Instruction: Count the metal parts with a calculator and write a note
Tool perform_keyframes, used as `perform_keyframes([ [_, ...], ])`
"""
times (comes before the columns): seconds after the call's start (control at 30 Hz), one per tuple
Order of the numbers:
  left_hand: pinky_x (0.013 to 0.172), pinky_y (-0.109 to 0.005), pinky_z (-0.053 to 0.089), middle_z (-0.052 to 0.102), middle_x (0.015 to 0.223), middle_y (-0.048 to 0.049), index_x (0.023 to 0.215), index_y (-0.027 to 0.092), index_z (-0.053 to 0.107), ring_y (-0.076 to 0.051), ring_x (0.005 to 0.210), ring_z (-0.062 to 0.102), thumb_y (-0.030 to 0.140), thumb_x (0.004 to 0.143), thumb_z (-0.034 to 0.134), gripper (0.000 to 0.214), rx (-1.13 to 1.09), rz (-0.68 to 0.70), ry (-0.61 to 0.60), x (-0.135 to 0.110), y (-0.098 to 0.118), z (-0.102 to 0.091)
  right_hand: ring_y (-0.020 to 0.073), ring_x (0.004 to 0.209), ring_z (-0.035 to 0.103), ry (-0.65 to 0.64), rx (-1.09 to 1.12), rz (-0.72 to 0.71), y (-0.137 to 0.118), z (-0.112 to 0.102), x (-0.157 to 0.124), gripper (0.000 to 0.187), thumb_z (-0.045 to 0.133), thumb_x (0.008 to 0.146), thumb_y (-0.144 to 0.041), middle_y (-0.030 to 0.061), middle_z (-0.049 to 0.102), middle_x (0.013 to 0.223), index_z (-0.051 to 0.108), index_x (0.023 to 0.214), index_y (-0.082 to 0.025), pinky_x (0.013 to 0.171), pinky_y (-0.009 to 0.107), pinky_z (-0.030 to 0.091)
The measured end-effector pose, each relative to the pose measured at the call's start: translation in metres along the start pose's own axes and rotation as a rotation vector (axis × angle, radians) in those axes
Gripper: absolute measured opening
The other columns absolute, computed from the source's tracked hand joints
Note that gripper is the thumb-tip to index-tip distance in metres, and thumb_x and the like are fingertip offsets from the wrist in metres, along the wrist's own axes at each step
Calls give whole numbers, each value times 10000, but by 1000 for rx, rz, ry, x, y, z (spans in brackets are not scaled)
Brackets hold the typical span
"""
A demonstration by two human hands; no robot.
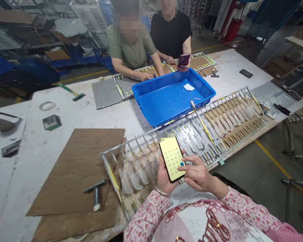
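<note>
Slim rectangular phone (172,158) with glossy pale-yellow keypad screen, clasped from below in the curled left hand (163,179), just over the near edge of the table (73,114). Right hand (198,174) loosely bent, gripping nothing, one fingertip on the glass. Behind: long metal rack (204,127) of thin prongs, smooth blue plastic tray (166,101), flat brown cardboard (75,168)

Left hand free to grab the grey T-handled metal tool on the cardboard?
Probably not: left hand holds the yellow-screened phone, though nothing blocks the way to the grey T-handled metal tool.

sleeves (151,215): pink floral | bangle (162,192) — silver, left wrist | apron (192,218) — white
</note>
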State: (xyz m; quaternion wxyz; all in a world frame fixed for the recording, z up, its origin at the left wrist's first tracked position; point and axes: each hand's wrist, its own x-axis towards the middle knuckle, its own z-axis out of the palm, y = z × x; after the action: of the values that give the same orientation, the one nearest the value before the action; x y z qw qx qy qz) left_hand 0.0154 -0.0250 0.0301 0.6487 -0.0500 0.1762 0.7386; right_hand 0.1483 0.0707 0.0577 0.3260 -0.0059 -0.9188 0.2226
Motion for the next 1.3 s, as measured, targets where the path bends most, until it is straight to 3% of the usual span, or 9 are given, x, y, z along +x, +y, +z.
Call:
perform_keyframes([
  [0.4, 1066, -482, 389, 577, 1313, -159, 1276, 127, 605, -295, 1250, 507, 637, 924, 328, 679, -39, -40, 10, 1, -2, 2, 272, 1231, 479, 1, -56, 57, 2, 1, 7, 217, 454, 939, -282, 85, 703, 1102, 573, 782, -190, 939, 457, 425],
  [0.67, 1036, -462, 429, 667, 1153, -152, 1253, 107, 604, -278, 1194, 560, 608, 937, 340, 649, -60, -61, 72, 0, -6, -5, 266, 1251, 464, -59, -63, 40, 1, 2, 13, 247, 446, 952, -317, 65, 694, 1132, 562, 772, -194, 969, 446, 411],
  [0.93, 1096, -457, 361, 600, 1296, -144, 1281, 138, 601, -281, 1298, 475, 591, 950, 321, 627, -74, -21, -9, 2, -4, -5, 282, 1258, 452, -20, -101, 120, 10, -7, 11, 226, 429, 959, -295, 88, 681, 1165, 578, 825, -190, 971, 472, 396],
  [1.13, 1089, -441, 372, 626, 1259, -135, 1237, 134, 634, -269, 1240, 531, 592, 954, 303, 631, -89, -32, 76, 1, -5, -4, 280, 1265, 443, -30, -102, 109, 9, -4, 11, 206, 445, 952, -287, 86, 675, 1176, 566, 818, -188, 981, 472, 388],
  [1.3, 1078, -445, 387, 618, 1270, -140, 1278, 136, 601, -263, 1215, 551, 576, 961, 304, 618, -85, -25, 58, 1, -5, -6, 275, 1281, 423, -96, -111, 110, 9, -3, 13, 191, 455, 948, -299, 96, 657, 1207, 568, 841, -189, 1001, 476, 389],
])
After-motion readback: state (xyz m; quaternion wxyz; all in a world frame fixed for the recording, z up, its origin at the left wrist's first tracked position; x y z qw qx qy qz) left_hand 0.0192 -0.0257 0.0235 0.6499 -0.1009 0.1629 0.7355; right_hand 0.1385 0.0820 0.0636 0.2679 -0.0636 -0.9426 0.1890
